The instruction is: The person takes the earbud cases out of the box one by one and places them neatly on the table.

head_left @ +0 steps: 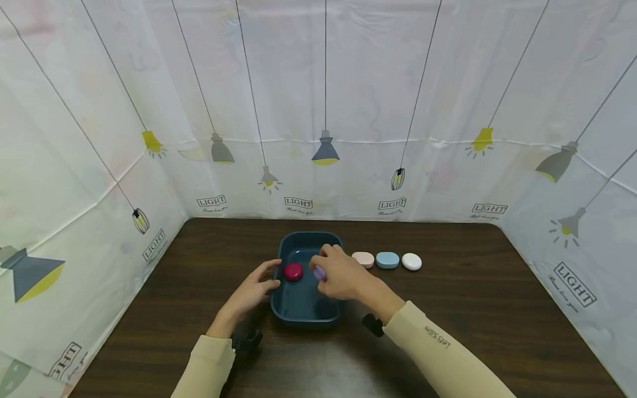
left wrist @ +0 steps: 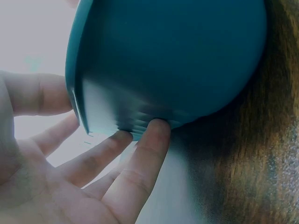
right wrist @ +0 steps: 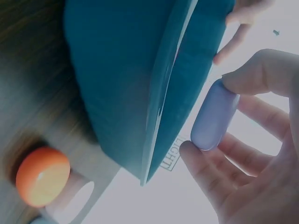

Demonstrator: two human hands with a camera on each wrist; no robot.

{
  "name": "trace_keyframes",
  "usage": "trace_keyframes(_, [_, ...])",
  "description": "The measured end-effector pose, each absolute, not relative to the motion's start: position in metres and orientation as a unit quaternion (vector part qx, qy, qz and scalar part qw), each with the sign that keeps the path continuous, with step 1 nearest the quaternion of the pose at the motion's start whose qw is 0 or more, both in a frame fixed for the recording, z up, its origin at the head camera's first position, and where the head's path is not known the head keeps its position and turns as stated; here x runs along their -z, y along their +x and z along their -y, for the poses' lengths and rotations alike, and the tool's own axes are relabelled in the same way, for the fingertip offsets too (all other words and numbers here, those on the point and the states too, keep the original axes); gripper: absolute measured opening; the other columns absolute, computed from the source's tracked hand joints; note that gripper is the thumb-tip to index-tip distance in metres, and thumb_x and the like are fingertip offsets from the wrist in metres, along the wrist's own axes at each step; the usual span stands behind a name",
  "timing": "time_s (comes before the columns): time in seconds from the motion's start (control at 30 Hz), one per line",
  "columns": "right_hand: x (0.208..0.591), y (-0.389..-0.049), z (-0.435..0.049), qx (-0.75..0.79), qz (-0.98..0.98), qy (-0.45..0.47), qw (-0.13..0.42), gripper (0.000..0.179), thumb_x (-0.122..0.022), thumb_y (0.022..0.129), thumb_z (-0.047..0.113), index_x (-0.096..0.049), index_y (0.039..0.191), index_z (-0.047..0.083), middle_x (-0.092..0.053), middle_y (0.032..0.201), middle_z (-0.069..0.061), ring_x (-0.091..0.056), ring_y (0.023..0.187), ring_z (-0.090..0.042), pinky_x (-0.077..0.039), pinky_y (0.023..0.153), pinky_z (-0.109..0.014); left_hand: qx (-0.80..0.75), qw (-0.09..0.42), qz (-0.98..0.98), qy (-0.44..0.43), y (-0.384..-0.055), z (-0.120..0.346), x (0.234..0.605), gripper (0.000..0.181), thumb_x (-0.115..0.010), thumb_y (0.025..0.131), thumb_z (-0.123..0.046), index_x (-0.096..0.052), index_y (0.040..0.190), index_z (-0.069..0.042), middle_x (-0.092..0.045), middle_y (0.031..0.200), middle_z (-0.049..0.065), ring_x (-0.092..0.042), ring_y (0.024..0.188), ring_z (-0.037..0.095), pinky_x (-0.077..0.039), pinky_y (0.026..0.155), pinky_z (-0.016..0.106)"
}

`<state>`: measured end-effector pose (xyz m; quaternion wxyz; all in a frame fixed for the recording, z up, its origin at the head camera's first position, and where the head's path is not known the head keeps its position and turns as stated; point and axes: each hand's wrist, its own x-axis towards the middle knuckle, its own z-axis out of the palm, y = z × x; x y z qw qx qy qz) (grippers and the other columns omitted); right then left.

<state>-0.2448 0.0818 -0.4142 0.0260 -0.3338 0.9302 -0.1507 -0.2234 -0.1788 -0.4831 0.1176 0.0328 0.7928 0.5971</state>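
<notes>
A dark blue rectangular basin with rounded corners stands on the table. Inside it, toward the left, lies a round red soap bar. My right hand is over the basin's right side and pinches an oval purple soap bar between thumb and fingers. My left hand is at the basin's left side; in the left wrist view its fairly straight fingers touch the outer wall.
Right of the basin, a pale pink soap bar, a blue one and a white one lie in a row. An orange round one shows in the right wrist view. Printed sheets surround the dark wooden table.
</notes>
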Motion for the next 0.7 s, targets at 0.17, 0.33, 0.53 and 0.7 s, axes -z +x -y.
trace_keyframes(0.17, [0.411,-0.247,-0.091,0.146,-0.935,-0.321,0.027,0.032,-0.072,0.088,0.018,-0.068,0.12,0.018,-0.053,0.117,-0.005,-0.047,0.107,-0.024,-0.054,0.074,-0.036,-0.599,0.116,-0.791,0.033,-0.224,0.179,0.484,0.051,-0.056,0.103,-0.016,-0.045,0.152,-0.021,-0.042,0.152,0.018,-0.052,0.129,0.038,-0.048,0.101,0.059])
trace_keyframes(0.33, [0.41,-0.251,-0.1,0.137,-0.942,-0.307,0.028,0.03,-0.073,0.088,0.019,-0.068,0.118,0.02,-0.054,0.118,-0.005,-0.048,0.109,-0.025,-0.054,0.075,-0.039,-0.602,0.11,-0.79,0.031,-0.222,0.179,0.483,0.051,-0.056,0.102,-0.015,-0.045,0.152,-0.019,-0.042,0.152,0.019,-0.053,0.127,0.038,-0.049,0.1,0.059])
trace_keyframes(0.53, [0.409,-0.253,-0.113,0.14,-0.948,-0.284,0.033,0.031,-0.073,0.087,0.018,-0.068,0.118,0.018,-0.054,0.12,-0.007,-0.049,0.108,-0.025,-0.055,0.075,-0.042,-0.601,0.11,-0.791,0.03,-0.221,0.179,0.483,0.051,-0.055,0.103,-0.015,-0.044,0.153,-0.017,-0.042,0.151,0.02,-0.053,0.127,0.039,-0.05,0.098,0.06])
trace_keyframes(0.7, [0.411,-0.257,-0.125,0.137,-0.951,-0.274,0.033,0.031,-0.072,0.086,0.018,-0.068,0.117,0.017,-0.054,0.121,-0.009,-0.049,0.107,-0.027,-0.055,0.072,-0.042,-0.602,0.114,-0.79,0.032,-0.223,0.179,0.483,0.052,-0.055,0.103,-0.015,-0.044,0.153,-0.018,-0.042,0.152,0.019,-0.053,0.128,0.037,-0.05,0.098,0.059])
